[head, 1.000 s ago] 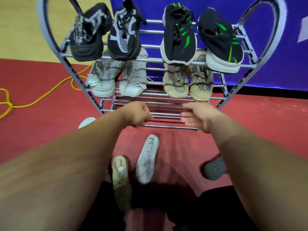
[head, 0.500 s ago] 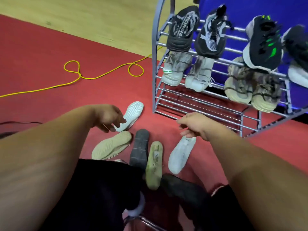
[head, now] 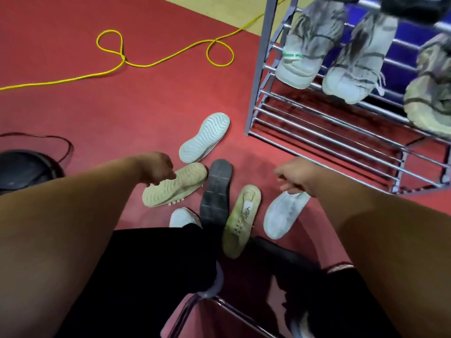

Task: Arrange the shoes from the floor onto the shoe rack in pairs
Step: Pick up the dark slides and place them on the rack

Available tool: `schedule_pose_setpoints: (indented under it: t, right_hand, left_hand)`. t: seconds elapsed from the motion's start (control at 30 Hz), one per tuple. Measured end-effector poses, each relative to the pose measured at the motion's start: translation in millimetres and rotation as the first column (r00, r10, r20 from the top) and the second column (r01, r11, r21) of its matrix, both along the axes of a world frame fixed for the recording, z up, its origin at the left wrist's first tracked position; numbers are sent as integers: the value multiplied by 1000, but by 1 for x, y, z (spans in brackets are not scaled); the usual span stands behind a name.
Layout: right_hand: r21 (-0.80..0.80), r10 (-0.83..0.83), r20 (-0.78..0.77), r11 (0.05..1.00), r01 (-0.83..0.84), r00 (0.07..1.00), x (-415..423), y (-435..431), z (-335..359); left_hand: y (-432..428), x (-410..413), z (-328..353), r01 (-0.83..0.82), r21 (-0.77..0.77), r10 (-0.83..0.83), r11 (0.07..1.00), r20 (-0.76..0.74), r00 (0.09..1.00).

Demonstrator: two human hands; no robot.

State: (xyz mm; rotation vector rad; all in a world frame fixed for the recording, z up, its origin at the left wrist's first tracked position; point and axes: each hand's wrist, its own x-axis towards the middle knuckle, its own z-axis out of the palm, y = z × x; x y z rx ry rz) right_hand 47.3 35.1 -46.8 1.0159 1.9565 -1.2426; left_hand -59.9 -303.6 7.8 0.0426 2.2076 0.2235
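Several loose shoes lie on the red floor in front of me. My left hand curls its fingers over the edge of a beige shoe that lies sole up. My right hand, slightly blurred, curls its fingers onto the heel of a pale grey shoe. Between them lie a black shoe, sole up, and an olive shoe. A white shoe lies sole up farther out. The metal shoe rack stands at the right; its lowest bars are bare and a grey pair sits above.
A yellow cable loops across the floor at the back left. A black round object with a dark cord lies at the left edge. A chair frame and my dark trousers fill the near foreground. Another white shoe peeks out by my knee.
The view has swung down and left from the rack to the floor shoes. My left hand moved from the white shoe to the beige one; my right hand dropped onto the pale grey shoe.
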Motion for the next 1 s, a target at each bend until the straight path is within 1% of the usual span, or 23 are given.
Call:
schedule_pose_setpoints:
  t: [0.07, 0.13, 0.23, 0.3, 0.37, 0.5, 0.57, 0.6, 0.63, 0.67, 0.7, 0.77, 0.83, 0.9, 1.0]
  right_hand:
    - [-31, -3, 5, 1000, 3, 1000, 3, -7, -12]
    - [-53, -9, 33, 999, 11, 999, 11, -15, -26]
    - [-108, -23, 130, 993, 37, 991, 38, -21, -53]
    - [-137, -3, 199, 990, 31, 980, 59, -20, -63]
    - [-155, -2, 237, 987, 40, 972, 77, -12, -68]
    - [-134, -126, 211, 978, 157, 969, 105, 15, -73]
    - [-117, -180, 233, 970, 211, 956, 125, 29, -78]
    - [-98, -203, 254, 967, 234, 946, 137, 35, -81]
    - [-71, -234, 277, 962, 262, 932, 150, 42, -85]
    - [-40, -279, 307, 951, 305, 910, 165, 48, -90]
    - [-14, -320, 344, 938, 346, 883, 180, 54, -95]
    - [7, -379, 419, 910, 414, 825, 208, 60, -104]
    - [8, -438, 461, 871, 491, 771, 228, 62, -114]
    - [-3, -456, 472, 854, 520, 754, 236, 62, -122]
    - [-87, -463, 464, 825, 559, 756, 229, 59, -124]
  left_hand:
    - [12, 6, -13, 43, 3, -43, 999, 25, 999]
    - [26, 18, -29, 60, 41, -62, 997, 58, 996]
    - [52, 46, -57, 69, 118, -79, 991, 82, 993]
    - [69, 69, -75, 92, 133, -110, 987, 130, 985]
    - [84, 90, -89, 135, 130, -158, 982, 188, 969]
    - [118, 120, -109, 185, 159, -216, 970, 207, 954]
    - [134, 130, -121, 200, 133, -226, 971, 223, 948]
    - [142, 135, -127, 108, 134, -141, 985, 265, 954]
    - [149, 142, -133, -29, 145, -21, 989, 328, 944]
    - [155, 148, -139, -165, 142, 99, 976, 387, 917]
    - [160, 153, -144, -245, 114, 174, 963, 432, 885]
    - [164, 163, -154, -304, 55, 243, 951, 475, 846]
    - [164, 174, -162, -358, 17, 296, 934, 525, 798]
    - [166, 186, -171, -445, -19, 384, 895, 540, 749]
    - [176, 195, -181, -502, -50, 451, 864, 523, 724]
